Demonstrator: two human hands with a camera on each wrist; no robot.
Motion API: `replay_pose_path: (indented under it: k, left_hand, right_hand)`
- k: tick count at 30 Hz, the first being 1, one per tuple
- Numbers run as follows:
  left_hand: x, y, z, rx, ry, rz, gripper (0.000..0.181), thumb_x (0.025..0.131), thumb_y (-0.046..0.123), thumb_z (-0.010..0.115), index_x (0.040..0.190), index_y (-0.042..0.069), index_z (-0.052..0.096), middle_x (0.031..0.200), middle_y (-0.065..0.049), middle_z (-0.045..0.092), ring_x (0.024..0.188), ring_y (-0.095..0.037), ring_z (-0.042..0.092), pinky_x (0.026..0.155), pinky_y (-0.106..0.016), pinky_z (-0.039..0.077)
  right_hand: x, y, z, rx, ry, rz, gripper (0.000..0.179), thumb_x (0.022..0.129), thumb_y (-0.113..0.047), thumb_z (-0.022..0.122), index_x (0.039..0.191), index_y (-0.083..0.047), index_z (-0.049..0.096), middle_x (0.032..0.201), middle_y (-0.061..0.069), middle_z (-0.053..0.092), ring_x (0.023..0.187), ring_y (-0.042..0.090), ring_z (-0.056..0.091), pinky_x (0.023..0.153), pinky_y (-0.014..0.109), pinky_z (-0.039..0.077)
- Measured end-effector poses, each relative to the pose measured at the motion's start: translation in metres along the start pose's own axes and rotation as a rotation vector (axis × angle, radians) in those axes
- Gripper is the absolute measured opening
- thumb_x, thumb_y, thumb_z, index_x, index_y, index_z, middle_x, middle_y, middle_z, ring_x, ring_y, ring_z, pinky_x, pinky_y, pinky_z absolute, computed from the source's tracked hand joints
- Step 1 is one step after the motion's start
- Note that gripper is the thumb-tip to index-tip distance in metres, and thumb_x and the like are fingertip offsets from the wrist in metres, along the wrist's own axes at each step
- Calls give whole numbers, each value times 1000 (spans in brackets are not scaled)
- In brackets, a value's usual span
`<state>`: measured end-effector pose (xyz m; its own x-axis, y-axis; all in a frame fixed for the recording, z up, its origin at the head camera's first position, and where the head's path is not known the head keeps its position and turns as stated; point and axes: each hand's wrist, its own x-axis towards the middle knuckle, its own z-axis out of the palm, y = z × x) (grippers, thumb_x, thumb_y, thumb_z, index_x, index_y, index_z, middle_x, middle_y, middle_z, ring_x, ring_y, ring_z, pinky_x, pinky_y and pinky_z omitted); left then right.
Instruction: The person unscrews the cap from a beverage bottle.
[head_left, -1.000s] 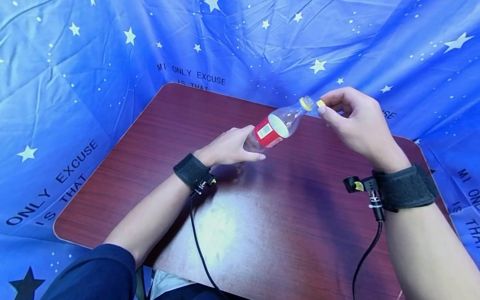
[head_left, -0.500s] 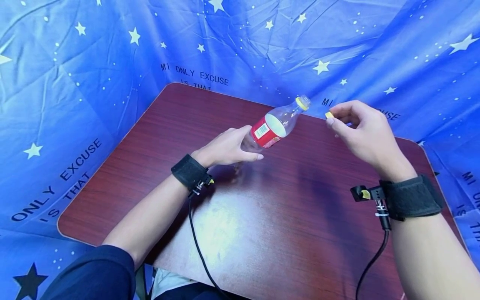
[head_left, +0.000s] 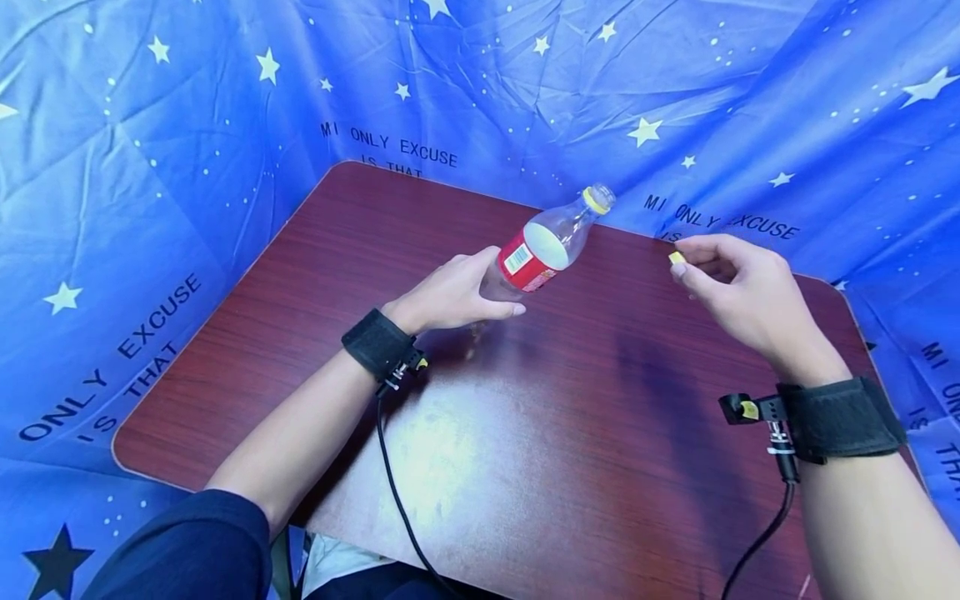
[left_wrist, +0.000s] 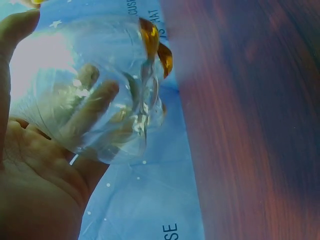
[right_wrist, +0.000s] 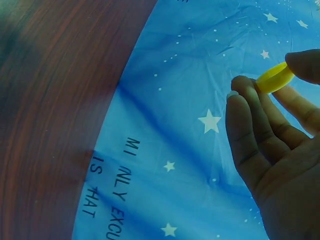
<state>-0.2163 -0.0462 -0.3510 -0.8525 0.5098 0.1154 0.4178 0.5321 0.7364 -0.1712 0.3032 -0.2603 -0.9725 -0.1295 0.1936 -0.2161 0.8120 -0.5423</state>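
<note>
My left hand (head_left: 453,292) grips the lower part of a clear plastic bottle (head_left: 576,225), which has a red label and a yellow ring at its neck. The bottle leans up to the right, its mouth uncapped. Seen from the left wrist, the fingers wrap behind the clear bottle base (left_wrist: 110,95), where amber tints show at the bottom. Off to the right, my right hand (head_left: 757,292) pinches a small yellow bottle cap (head_left: 677,259) between thumb and fingertips. The right wrist view shows the cap (right_wrist: 274,78) tilted, its hollow side partly visible, apart from the bottle.
Beneath both hands lies a dark red wood-grain table (head_left: 570,450) with rounded corners. A blue star-printed cloth (head_left: 480,83) hangs around its far and side edges. Cables (head_left: 397,508) run down from the cameras strapped to both wrists.
My right hand has drawn away from the bottle mouth, moving right and down with the cap. The bottle in my left hand has shifted slightly left and stands a bit steeper.
</note>
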Motion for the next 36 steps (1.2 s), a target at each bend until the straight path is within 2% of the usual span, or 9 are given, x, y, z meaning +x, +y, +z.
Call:
replay_pose_path:
  k: [4, 6, 13, 15, 20, 24, 28, 31, 36]
  left_hand:
    - [0, -1, 0, -6, 18, -13, 64, 87, 46, 83, 133, 12, 54, 117, -1, 70, 99, -15, 66, 88, -38, 55]
    - [0, -1, 0, -8, 22, -14, 63, 87, 46, 83, 132, 12, 54, 117, -2, 71, 99, -15, 67, 89, -38, 55]
    - [1, -1, 1, 3, 0, -8, 65, 87, 47, 83, 133, 13, 54, 117, -1, 70, 99, -15, 66, 89, -38, 54]
    - [1, -1, 1, 1, -14, -10, 65, 87, 48, 83, 134, 13, 53, 117, -1, 70, 97, -15, 66, 89, -38, 54]
    - [2, -2, 2, 2, -34, -18, 66, 87, 49, 82, 134, 13, 53, 118, 0, 70, 96, -14, 66, 89, -37, 54]
    - [2, -2, 3, -1, -30, -18, 67, 87, 50, 82, 134, 13, 53, 118, 0, 70, 98, -14, 66, 90, -37, 54]
    - [2, -2, 3, -7, -29, -21, 67, 86, 51, 82, 134, 13, 54, 117, 0, 70, 98, -15, 65, 90, -38, 54]
    - [2, -2, 4, -18, -29, -25, 67, 87, 50, 82, 134, 13, 53, 118, 0, 70, 98, -15, 66, 90, -38, 54]
    - [1, -3, 5, -19, -11, -12, 66, 87, 50, 81, 135, 13, 54, 121, -1, 67, 106, -15, 63, 94, -39, 54]
  right_hand:
    - [-1, 5, 2, -16, -37, 14, 39, 101, -40, 68, 132, -16, 71, 88, -28, 65, 81, -4, 61, 65, 17, 45]
    - [-2, 8, 4, -32, -48, 15, 39, 101, -40, 68, 132, -17, 71, 92, -23, 67, 82, -3, 59, 66, 18, 44]
    - [-8, 21, 11, -37, -75, 11, 41, 102, -30, 68, 139, -12, 67, 107, 8, 75, 77, -9, 60, 64, 16, 45]
    - [-10, 25, 13, -29, -73, 10, 39, 102, -24, 67, 139, -10, 67, 104, 7, 75, 76, -8, 62, 64, 15, 45]
    - [-13, 32, 17, -34, -68, 13, 35, 100, -18, 68, 135, -11, 70, 98, -8, 71, 77, -7, 61, 64, 14, 45]
    - [-17, 37, 20, -41, -87, 5, 33, 101, -19, 70, 132, -11, 71, 105, 3, 73, 81, -10, 57, 67, 14, 44]
    - [-21, 41, 26, -45, -145, -5, 31, 100, -21, 70, 129, -9, 71, 108, 13, 75, 84, -11, 58, 71, 11, 44]
    - [-22, 45, 32, -71, -200, -5, 28, 100, -23, 71, 125, -10, 72, 106, 11, 76, 86, -4, 61, 72, 13, 45]
    - [-24, 49, 40, -116, -300, 11, 28, 102, -26, 69, 123, -9, 71, 106, 8, 75, 92, 18, 66, 72, 24, 50]
